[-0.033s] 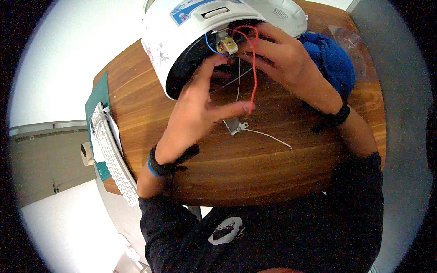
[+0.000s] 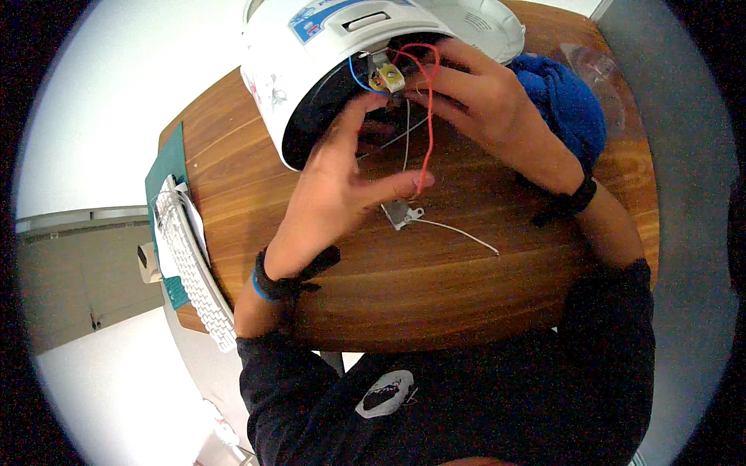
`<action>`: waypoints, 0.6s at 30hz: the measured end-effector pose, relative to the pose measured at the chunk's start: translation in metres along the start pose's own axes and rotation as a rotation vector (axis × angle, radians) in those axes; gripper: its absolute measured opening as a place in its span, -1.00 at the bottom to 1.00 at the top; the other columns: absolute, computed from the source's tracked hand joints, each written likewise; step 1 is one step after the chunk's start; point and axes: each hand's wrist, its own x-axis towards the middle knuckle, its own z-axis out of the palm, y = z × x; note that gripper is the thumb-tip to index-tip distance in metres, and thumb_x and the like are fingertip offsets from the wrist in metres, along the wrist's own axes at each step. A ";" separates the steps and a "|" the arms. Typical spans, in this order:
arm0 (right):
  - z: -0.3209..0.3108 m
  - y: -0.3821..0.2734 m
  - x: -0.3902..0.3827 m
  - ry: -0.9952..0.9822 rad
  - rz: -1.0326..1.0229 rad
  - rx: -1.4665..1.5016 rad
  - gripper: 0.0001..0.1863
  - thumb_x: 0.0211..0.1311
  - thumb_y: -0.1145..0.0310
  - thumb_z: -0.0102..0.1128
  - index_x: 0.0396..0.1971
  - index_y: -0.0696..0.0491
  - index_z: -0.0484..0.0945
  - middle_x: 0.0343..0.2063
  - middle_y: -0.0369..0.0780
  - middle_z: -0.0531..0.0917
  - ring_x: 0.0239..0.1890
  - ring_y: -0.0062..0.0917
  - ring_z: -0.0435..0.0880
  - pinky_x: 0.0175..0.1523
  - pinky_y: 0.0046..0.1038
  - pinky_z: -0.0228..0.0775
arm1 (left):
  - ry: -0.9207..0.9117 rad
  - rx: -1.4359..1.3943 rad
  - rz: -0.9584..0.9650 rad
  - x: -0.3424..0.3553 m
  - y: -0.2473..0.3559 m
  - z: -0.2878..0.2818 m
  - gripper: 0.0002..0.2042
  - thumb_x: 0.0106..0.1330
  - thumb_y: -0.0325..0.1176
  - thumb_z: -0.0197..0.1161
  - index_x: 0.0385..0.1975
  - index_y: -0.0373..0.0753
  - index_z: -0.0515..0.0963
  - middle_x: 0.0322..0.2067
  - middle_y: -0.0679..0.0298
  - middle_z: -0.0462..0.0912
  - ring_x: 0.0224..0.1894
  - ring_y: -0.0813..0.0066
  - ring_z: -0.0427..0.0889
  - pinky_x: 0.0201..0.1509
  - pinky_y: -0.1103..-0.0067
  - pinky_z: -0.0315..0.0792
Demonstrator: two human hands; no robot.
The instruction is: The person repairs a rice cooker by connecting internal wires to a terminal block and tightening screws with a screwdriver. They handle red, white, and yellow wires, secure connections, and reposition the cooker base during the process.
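Note:
A white rice-cooker-like appliance [image 2: 268, 85] lies tipped, its dark underside facing me, with a yellow-and-metal component [image 2: 389, 78], blue wire [image 2: 353, 74] and red wire [image 2: 430, 132] at the opening. My left hand [image 2: 330, 179] has thumb and index widely apart, fingertips at the opening, thumb touching the red wire's hanging end. My right hand [image 2: 497, 116] curls its fingers by the component, behind the red wire; what they grip is hidden. Below, a metal bracket [image 2: 400, 216] with thin pale wires lies on the wooden table [image 2: 412, 303].
A white round lid-like part [image 2: 489, 23], a blue cloth [image 2: 571, 109] and clear plastic [image 2: 598, 70] lie at the back right. At left are a white keyboard [image 2: 198, 272], papers and a green mat [image 2: 163, 159]. The table's curved edge is in front of my body.
The hanging red wire has shifted very slightly to the left. Otherwise both hands look almost the same.

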 end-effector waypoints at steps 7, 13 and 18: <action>0.003 0.000 -0.003 0.055 0.023 -0.058 -0.81 0.24 0.39 0.26 -0.14 0.02 0.63 -0.12 -0.16 0.62 -0.16 -0.16 0.69 -0.16 -0.27 0.61 | -0.087 -0.113 0.043 0.001 -0.003 0.001 -0.10 0.13 -0.33 0.57 0.43 -0.35 0.15 0.22 0.09 0.49 0.10 0.35 0.60 0.16 0.45 0.52; 0.004 0.001 -0.002 0.071 0.004 -0.053 -0.82 0.23 0.40 0.26 -0.17 0.01 0.62 -0.18 -0.18 0.62 -0.21 -0.17 0.70 -0.21 -0.26 0.60 | -0.156 -0.384 -0.090 -0.001 -0.001 -0.002 -0.21 0.31 -0.47 0.39 0.48 -0.31 0.07 0.33 0.12 0.35 0.11 0.37 0.59 0.17 0.48 0.54; 0.002 0.002 -0.003 0.061 0.021 -0.062 -0.84 0.23 0.40 0.26 -0.19 0.03 0.62 -0.19 -0.18 0.61 -0.23 -0.16 0.69 -0.21 -0.26 0.60 | -0.186 -0.420 -0.143 0.002 -0.004 -0.005 -0.23 0.35 -0.48 0.34 0.49 -0.29 0.03 0.35 0.11 0.33 0.14 0.36 0.57 0.19 0.47 0.53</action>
